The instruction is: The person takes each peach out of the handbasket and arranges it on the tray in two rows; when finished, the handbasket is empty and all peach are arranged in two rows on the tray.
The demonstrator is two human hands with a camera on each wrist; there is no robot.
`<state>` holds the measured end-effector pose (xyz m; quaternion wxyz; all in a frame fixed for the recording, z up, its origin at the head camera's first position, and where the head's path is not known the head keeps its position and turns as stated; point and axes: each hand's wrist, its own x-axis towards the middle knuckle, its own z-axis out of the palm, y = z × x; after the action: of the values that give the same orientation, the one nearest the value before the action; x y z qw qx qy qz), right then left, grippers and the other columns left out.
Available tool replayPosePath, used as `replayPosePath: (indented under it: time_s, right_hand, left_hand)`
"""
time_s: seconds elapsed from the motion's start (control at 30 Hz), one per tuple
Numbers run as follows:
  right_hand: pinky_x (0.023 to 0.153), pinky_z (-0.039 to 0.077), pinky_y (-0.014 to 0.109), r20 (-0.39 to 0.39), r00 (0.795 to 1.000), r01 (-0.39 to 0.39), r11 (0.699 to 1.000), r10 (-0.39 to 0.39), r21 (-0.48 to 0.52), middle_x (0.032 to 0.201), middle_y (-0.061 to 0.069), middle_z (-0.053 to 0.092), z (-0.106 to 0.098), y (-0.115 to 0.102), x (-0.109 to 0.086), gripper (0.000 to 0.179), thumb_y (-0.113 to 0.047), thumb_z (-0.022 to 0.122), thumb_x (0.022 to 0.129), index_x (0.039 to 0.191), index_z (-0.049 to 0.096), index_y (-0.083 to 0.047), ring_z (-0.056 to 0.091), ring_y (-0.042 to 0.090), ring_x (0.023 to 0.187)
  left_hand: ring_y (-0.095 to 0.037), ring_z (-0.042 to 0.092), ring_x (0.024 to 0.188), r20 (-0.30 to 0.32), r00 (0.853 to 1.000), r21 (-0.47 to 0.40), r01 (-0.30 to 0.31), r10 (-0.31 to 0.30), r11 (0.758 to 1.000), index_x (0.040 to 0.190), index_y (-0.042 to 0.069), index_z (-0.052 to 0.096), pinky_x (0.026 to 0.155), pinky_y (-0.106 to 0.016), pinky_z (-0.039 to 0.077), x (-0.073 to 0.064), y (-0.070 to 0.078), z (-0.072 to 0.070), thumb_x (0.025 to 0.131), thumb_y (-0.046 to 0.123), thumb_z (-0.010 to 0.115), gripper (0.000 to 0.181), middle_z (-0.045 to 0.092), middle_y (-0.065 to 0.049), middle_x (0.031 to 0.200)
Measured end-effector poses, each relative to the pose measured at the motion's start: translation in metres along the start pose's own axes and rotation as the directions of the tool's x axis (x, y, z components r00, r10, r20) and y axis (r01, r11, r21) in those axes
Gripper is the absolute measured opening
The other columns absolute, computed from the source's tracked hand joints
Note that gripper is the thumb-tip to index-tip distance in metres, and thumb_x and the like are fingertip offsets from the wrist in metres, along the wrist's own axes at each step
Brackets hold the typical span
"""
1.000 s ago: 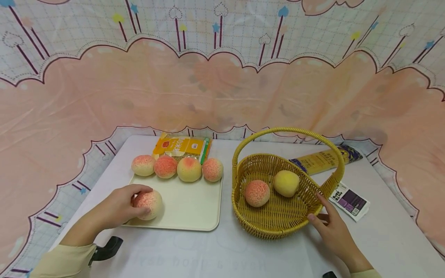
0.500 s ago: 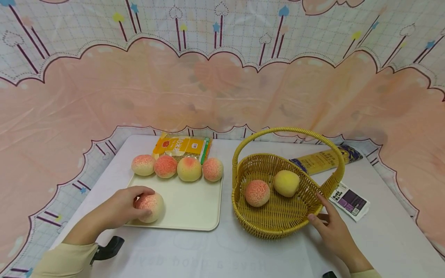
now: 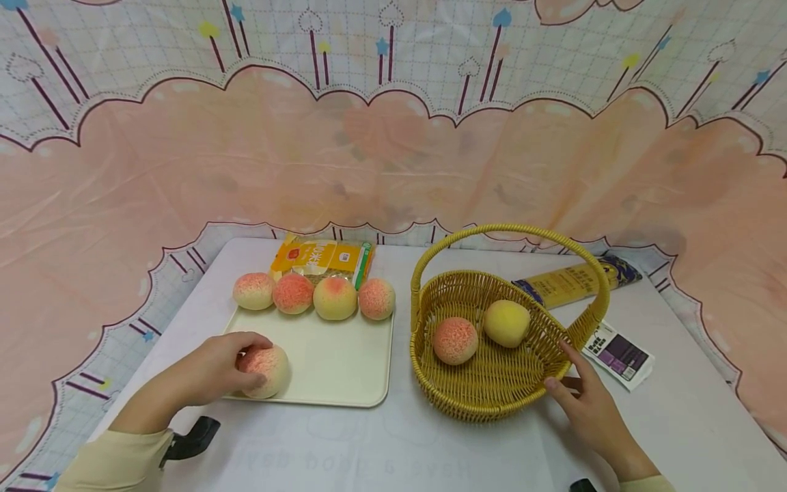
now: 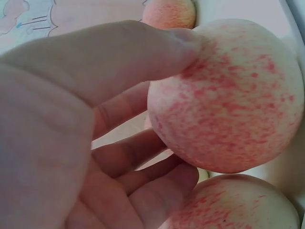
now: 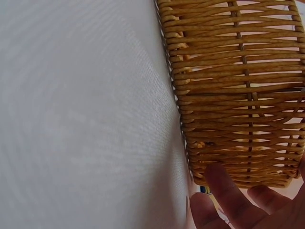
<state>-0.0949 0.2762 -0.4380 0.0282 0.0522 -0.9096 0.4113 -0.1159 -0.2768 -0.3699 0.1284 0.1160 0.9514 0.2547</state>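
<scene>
In the head view, my left hand (image 3: 218,365) holds a pink-speckled peach (image 3: 270,371) at the tray's front left corner. The left wrist view shows the thumb on top of this peach (image 4: 228,100) and fingers curled beneath. Several more peaches (image 3: 292,294) line the far edge of the cream tray (image 3: 338,369). My right hand (image 3: 587,403) holds the near right rim of a yellow wicker basket (image 3: 486,396), its thumb at the rim and its fingers against the outer wall. A pink peach (image 3: 456,341) and a yellow one (image 3: 507,324) lie inside the basket.
Behind the row of peaches lies an orange food packet (image 3: 322,258). A long gold-and-blue packet (image 3: 572,281) is behind the basket's right side, and a white-and-purple sachet (image 3: 621,357) lies right of it. The basket's tall arched handle (image 3: 510,230) rises over its opening.
My left hand has shifted the peach slightly toward the front of the tray. The right hand and the basket stay where they were.
</scene>
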Motion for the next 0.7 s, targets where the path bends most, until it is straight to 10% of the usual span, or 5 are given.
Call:
replayPosePath:
  time_s: [0.33, 0.7]
  right_hand:
    - [0.078, 0.052, 0.035, 0.001, 1.000, 0.001, 1.000, -0.001, 0.002, 0.156, 0.032, 0.021, 0.000, 0.000, 0.001, 0.068, -0.016, 0.058, 0.103, 0.157, 0.021, -0.001, 0.061, 0.046, 0.109]
    - [0.081, 0.053, 0.046, 0.005, 1.000, -0.011, 1.000, 0.011, 0.010, 0.156, 0.033, 0.020, 0.000, 0.000, 0.000, 0.068, -0.017, 0.057, 0.103, 0.157, 0.020, -0.001, 0.059, 0.049, 0.110]
  left_hand:
    - [-0.023, 0.055, 0.091, -0.013, 1.000, 0.005, -0.003, 0.003, 1.000, 0.127, 0.000, 0.062, 0.081, -0.043, 0.050, 0.000, 0.001, 0.000, 0.080, 0.023, 0.083, 0.057, 0.064, -0.011, 0.113]
    - [-0.032, 0.062, 0.106, -0.160, 0.984, 0.006, -0.083, 0.083, 0.996, 0.125, 0.004, 0.066, 0.089, -0.054, 0.049, 0.004, 0.000, 0.009, 0.080, 0.025, 0.082, 0.052, 0.067, -0.014, 0.119]
